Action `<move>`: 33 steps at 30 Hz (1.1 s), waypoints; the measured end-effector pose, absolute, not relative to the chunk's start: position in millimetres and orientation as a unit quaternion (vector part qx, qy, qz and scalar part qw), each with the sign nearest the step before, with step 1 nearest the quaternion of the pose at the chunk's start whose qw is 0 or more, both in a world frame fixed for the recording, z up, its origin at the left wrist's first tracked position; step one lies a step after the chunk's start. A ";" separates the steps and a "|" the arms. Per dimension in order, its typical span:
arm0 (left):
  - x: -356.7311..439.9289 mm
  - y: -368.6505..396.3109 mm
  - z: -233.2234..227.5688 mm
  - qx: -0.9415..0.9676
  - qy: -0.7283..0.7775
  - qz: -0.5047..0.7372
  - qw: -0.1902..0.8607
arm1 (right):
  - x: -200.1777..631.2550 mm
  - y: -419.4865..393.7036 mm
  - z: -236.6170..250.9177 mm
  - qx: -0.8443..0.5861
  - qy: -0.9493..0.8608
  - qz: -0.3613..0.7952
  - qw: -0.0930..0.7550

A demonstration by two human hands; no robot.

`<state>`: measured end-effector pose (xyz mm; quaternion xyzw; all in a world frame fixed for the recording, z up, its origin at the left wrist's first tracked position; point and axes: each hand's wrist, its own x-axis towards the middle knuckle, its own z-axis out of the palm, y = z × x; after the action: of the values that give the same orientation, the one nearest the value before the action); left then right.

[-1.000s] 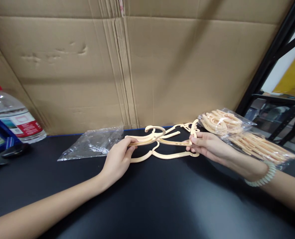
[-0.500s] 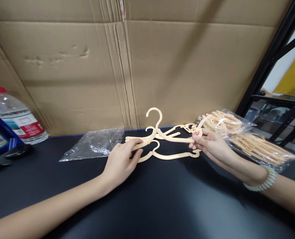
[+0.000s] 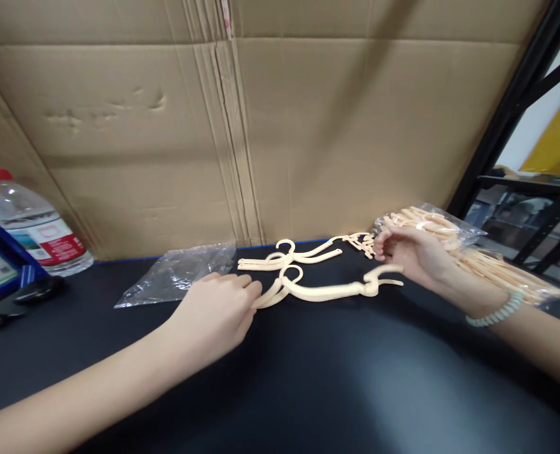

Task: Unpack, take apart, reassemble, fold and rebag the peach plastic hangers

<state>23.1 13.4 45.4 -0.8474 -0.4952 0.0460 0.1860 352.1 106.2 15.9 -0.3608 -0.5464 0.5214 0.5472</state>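
Two bare hands over a black tabletop [image 3: 280, 391]. Left hand [image 3: 221, 309] has its thumb and fingers closed around the left end of a pale clothes hanger [image 3: 327, 292]; there's two of those lying overlapped in front of it, hard to tell one from the other. Right hand [image 3: 415, 255] isn't gripping anything: fingers loosely curled, apart from the hangers' right ends, one beaded bracelet [image 3: 495, 312] on that wrist. Two small black items are off to the left, too dark to name. Past the hangers there's one flattened plastic bag [image 3: 176, 274] and a jumble of hanger parts [image 3: 318, 255], one hook showing, rest too tangled to count. Two stuffed clear bags sit by the right hand. One red-capped bottle [image 3: 43, 227], then cardboard [image 3: 379, 126] behind everything.
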 end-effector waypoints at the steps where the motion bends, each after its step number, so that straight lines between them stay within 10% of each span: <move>1: 24.3 10.4 45.7 -0.851 -0.494 0.057 0.170 | 354.1 108.3 16.2 -0.364 -0.557 0.497 0.557; 6: 32.8 -0.5 42.7 -0.854 -0.500 0.059 0.130 | 351.7 102.4 20.9 -0.374 -0.611 0.445 0.538; 15: 37.7 1.4 37.3 -0.856 -0.499 0.049 0.123 | 328.8 68.0 19.0 -0.281 -0.936 0.156 0.144; 33: 28.9 20.2 24.4 -0.856 -0.503 -0.025 0.115 | 329.7 78.7 8.3 -0.370 -0.910 0.084 0.167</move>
<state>28.9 20.2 24.4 -0.8560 -0.5034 -0.0247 0.1152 329.7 78.7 8.3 -0.3704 -0.9098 0.0843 0.1672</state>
